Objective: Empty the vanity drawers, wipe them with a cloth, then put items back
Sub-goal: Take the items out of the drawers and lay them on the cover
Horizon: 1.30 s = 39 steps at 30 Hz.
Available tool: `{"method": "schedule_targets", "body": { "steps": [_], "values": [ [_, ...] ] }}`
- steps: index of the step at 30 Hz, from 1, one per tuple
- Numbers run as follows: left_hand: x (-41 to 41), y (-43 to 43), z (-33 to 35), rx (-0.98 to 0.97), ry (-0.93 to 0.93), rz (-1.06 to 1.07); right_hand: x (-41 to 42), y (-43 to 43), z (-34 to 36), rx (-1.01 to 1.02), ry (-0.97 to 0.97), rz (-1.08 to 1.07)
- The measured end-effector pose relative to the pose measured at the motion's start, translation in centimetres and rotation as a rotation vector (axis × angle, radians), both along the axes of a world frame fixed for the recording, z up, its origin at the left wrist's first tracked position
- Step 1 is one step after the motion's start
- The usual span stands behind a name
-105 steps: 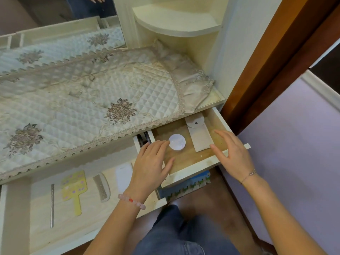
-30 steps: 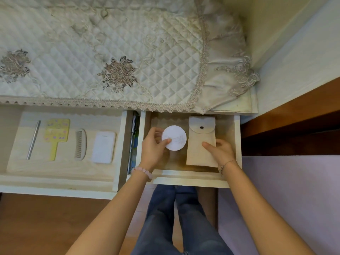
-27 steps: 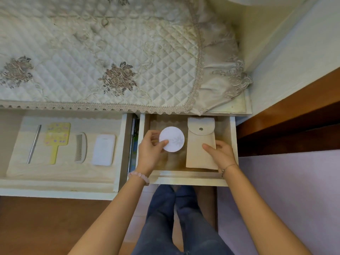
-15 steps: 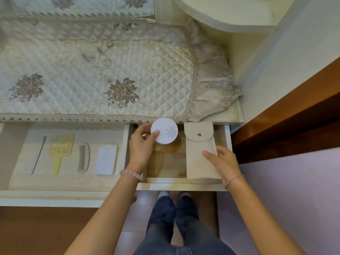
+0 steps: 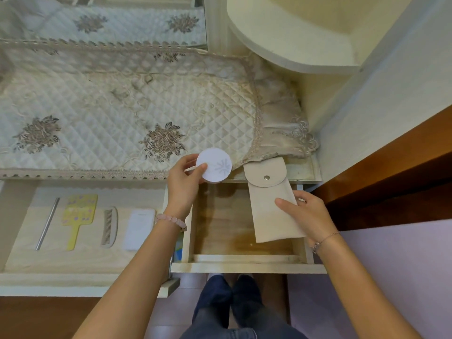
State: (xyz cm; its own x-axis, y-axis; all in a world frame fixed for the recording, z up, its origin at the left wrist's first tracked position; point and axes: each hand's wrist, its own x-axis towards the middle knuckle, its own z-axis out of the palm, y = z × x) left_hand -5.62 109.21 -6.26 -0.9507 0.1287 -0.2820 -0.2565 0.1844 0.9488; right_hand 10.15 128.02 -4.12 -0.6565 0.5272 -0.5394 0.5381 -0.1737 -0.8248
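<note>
Two drawers are pulled out under the bench (image 5: 303, 171), which carries a quilted cover (image 5: 122, 106). Left hand (image 5: 182, 185): fingers (image 5: 188, 159) and thumb pinch a round white case (image 5: 214, 165), held at the far left corner of the right drawer (image 5: 244, 259), right at the bench's front edge. Right hand (image 5: 308, 216): fingers clasp the right edge of a beige snap pouch (image 5: 269, 204), thumb on top. The pouch is tilted, its flap end overlapping the bench edge and its near end over the drawer.

The right drawer floor shows bare wood with dark stains; nothing else is seen inside.

Four items lie in the left drawer (image 5: 49, 277), in a row from left to right: steel rod (image 5: 47, 223), yellow hand mirror (image 5: 77, 216), comb (image 5: 109, 226), flat white case (image 5: 139, 230). None is touched.

Progress, as a judgement: early, emptying phase. The right drawer looks about cleared, with its last two items in hand and likely headed for the cover. What is left: set both down, unload the left drawer, wipe both drawers, put everything back. No cloth is in view, so wiping has not started.
</note>
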Motion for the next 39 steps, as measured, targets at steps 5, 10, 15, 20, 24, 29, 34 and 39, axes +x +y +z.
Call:
{"method": "schedule_targets", "body": {
  "steps": [5, 10, 15, 20, 24, 29, 34, 39],
  "values": [
    [0.7, 0.2, -0.3, 0.022, -0.009, -0.010, 1.1, -0.2, 0.0, -0.008, 0.003, -0.048],
    [1.8, 0.2, -0.6, 0.018, -0.015, -0.032, 2.7, -0.3, -0.1, 0.008, 0.011, -0.089],
    [3.0, 0.1, -0.7, -0.012, -0.008, -0.054, 4.0, -0.8, -0.2, 0.006, 0.028, -0.122],
    [3.6, 0.3, -0.3, 0.017, -0.011, -0.039, 4.0, -1.1, 0.0, -0.010, 0.089, -0.145],
    [2.9, 0.4, 0.0, 0.054, -0.013, -0.026, 2.1, -0.7, 0.1, -0.033, 0.162, -0.180],
    [0.8, 0.9, -0.3, 0.056, -0.013, 0.002, -2.5, 0.8, -0.5, -0.028, 0.202, -0.165],
    [-2.2, 2.0, -1.1, 0.024, -0.049, 0.031, -8.1, 2.3, -1.8, -0.031, 0.204, -0.141],
    [-5.1, 3.4, -2.1, -0.055, -0.076, 0.052, -12.6, 3.6, -3.5, 0.019, 0.212, -0.085]
  ]
}}
